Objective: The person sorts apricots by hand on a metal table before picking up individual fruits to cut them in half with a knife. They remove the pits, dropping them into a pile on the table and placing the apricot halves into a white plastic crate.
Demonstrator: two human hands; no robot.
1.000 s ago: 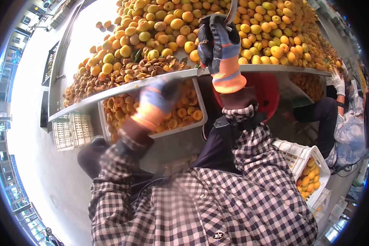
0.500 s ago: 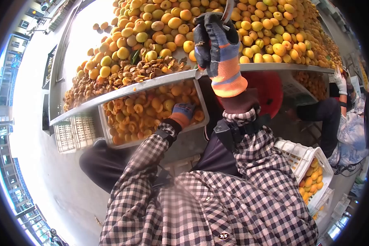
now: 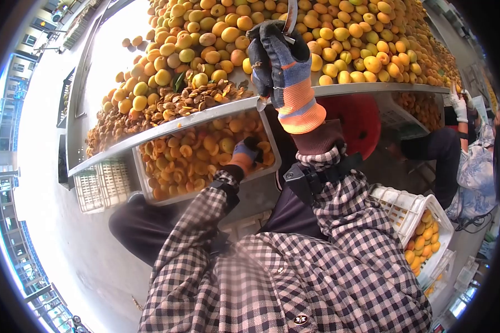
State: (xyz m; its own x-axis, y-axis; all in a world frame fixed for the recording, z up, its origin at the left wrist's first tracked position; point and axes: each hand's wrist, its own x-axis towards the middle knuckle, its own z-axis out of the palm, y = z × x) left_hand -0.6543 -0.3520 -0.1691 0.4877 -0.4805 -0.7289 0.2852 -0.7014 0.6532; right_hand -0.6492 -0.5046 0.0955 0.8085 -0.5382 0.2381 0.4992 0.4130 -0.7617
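Note:
My right hand (image 3: 278, 64), in a grey, blue and orange work glove, is closed over the front edge of the metal table. A curved metal blade (image 3: 291, 18), apparently a knife, sticks up from its fist. A small metal piece (image 3: 262, 103) shows below the fingers. My left hand (image 3: 245, 152), gloved too, is low over a crate (image 3: 271, 129) of halved apricots (image 3: 178, 161) beneath the table edge. Its fingers are dark and shadowed, and their grip cannot be made out. Whole apricots (image 3: 228, 36) are heaped on the table beyond my right hand.
Apricot stones (image 3: 189, 100) lie piled along the table's front rim (image 3: 205, 115). A white crate (image 3: 386, 204) of apricots stands at my right, and a white basket (image 3: 103, 180) at my left. Another person's gloved hand (image 3: 459, 106) is at the far right. A red round object (image 3: 353, 125) sits under the table.
My left hand has lifted slightly and its dark fingers show more among the apricot halves. My right hand, still closed on the knife, appears a little further left as the view shifts.

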